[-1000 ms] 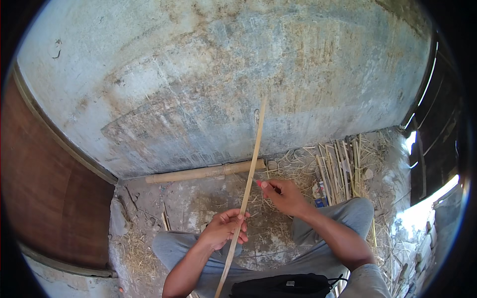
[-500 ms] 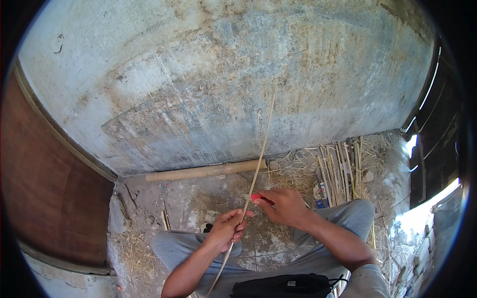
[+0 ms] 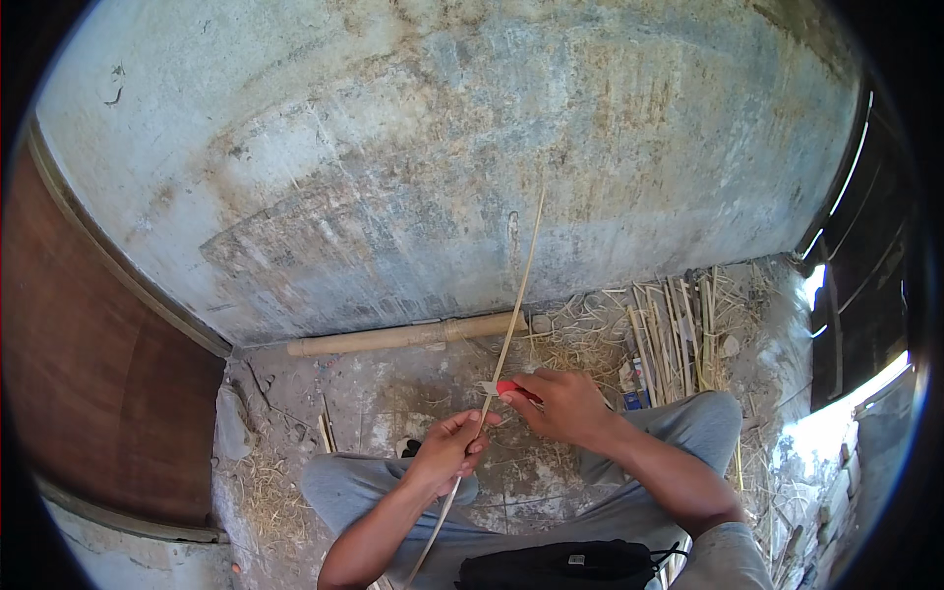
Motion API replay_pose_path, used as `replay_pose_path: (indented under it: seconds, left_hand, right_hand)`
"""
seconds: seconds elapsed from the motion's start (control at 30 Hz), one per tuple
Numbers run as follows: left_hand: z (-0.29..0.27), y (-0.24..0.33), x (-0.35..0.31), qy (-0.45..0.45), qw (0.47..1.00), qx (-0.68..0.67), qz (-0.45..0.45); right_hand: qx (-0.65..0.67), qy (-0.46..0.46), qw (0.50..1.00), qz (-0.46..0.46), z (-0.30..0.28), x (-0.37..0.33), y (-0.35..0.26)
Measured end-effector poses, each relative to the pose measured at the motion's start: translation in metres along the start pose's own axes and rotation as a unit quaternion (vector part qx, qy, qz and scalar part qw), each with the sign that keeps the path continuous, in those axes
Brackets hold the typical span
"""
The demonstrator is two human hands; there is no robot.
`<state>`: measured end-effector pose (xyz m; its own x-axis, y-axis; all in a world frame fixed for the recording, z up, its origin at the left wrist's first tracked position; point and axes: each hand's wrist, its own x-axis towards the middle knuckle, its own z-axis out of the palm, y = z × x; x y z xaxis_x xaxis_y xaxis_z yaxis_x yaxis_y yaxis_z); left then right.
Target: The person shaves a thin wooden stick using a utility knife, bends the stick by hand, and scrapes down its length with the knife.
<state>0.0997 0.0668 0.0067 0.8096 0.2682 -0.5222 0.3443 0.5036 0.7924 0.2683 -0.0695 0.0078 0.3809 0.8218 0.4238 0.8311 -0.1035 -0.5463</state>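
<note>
A long thin bamboo strip [image 3: 518, 302] runs from over my lap up and away in front of the wall, leaning slightly right. My left hand [image 3: 454, 451] is closed around its lower part. Just above that grip, my right hand [image 3: 562, 405] holds a red-handled knife [image 3: 506, 387], fingers wrapped on the handle. The short pale blade lies across the strip and appears to touch it. My left fingers partly cover the strip.
A thick bamboo pole [image 3: 393, 340] lies along the foot of the stained wall [image 3: 442, 177]. Several split bamboo strips [image 3: 678, 329] are heaped at the right among shavings [image 3: 565, 354]. A black bag [image 3: 556, 565] rests on my lap. A brown door panel [image 3: 108, 364] stands at the left.
Both hands keep nearly the same place and grip. The strip's lower end has shifted slightly, and the knife blade shows a little more plainly against the strip.
</note>
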Motion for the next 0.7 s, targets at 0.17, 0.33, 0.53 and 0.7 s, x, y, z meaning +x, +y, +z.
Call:
replay_pose_path:
  seconds: [0.17,0.33,0.53,0.7]
  left_hand:
    - [0.0020,0.0012,-0.0004,0.004,1.000,0.001,-0.003]
    - [0.0011,0.0001,0.0001,0.005,1.000,0.004,-0.008]
    - [0.0016,-0.0001,0.0002,0.012,1.000,-0.003,-0.006]
    - [0.0004,-0.0016,-0.0014,0.009,1.000,-0.003,-0.012]
  right_hand:
    - [0.004,0.011,1.000,-0.010,0.0018,-0.0008,0.0021]
    - [-0.003,0.005,1.000,-0.010,0.0043,-0.0010,0.0036]
    - [-0.015,0.001,1.000,-0.008,0.0035,-0.0012,0.0023]
    - [-0.024,0.033,0.999,0.004,0.0015,0.0027,0.0077]
